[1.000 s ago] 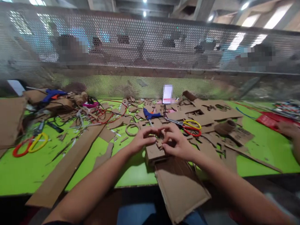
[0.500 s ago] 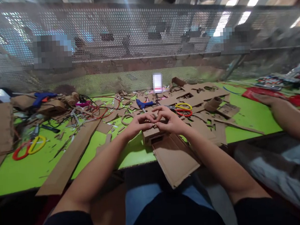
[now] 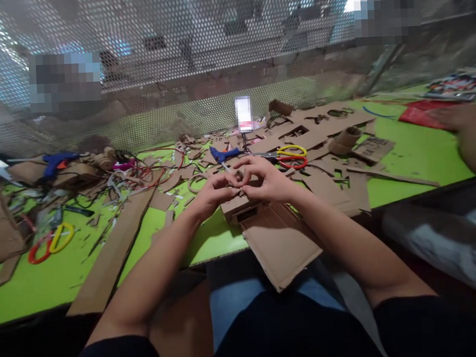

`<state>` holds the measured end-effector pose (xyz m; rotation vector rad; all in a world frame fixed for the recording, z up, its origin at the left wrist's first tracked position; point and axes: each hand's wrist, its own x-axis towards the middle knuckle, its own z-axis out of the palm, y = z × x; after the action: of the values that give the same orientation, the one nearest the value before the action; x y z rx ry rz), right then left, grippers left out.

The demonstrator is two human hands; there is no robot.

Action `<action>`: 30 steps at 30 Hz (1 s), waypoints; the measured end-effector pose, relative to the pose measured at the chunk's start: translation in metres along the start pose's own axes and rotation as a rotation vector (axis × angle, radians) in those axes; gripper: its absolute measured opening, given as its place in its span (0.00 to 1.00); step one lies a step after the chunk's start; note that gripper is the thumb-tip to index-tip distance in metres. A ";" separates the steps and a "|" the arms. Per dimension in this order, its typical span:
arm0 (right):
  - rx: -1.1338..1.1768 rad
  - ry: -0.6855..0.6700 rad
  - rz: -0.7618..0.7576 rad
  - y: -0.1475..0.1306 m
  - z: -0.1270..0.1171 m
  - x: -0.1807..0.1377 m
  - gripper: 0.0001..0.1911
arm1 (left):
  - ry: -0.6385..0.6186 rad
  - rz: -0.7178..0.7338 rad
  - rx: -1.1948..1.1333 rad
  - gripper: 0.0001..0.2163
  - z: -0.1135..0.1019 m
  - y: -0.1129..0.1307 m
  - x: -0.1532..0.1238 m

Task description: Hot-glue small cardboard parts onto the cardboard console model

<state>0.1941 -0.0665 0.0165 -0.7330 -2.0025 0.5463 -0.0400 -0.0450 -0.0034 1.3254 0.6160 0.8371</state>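
Note:
My left hand [image 3: 217, 191] and my right hand [image 3: 264, 178] meet over a small cardboard box [image 3: 233, 209], fingertips pinched close together. Whatever lies between the fingertips is too small and covered to name. Below the box, a cardboard panel with raised edges [image 3: 282, 247] slopes over the table's front edge toward my lap. Just beyond my fingers lie a blue glue gun [image 3: 224, 155] and scissors with red and yellow handles [image 3: 293, 156].
Cardboard scraps cover the green table [image 3: 201, 243]. At left are a second blue glue gun [image 3: 58, 163], more scissors [image 3: 51, 243] and a long cardboard strip [image 3: 111, 252]. A perforated metal screen [image 3: 170, 60] stands behind. Another person's arm [image 3: 470, 137] rests at right by red material [image 3: 426, 115].
The view has tilted and shifted, so the table appears slanted. Both hands stay together over the box, with only slight finger movement.

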 end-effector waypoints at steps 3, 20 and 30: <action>-0.011 -0.002 0.005 -0.001 0.001 0.000 0.04 | 0.003 -0.022 -0.007 0.12 -0.001 0.000 -0.001; -0.022 -0.002 0.221 -0.019 -0.037 -0.041 0.47 | 0.117 0.197 -0.077 0.18 -0.021 0.008 0.009; -0.214 0.112 0.245 0.015 -0.052 -0.055 0.47 | 0.195 0.108 -0.089 0.21 -0.038 -0.007 0.022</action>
<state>0.2661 -0.0885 -0.0001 -1.1266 -1.8967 0.4242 -0.0565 -0.0048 -0.0152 1.2127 0.6560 1.0790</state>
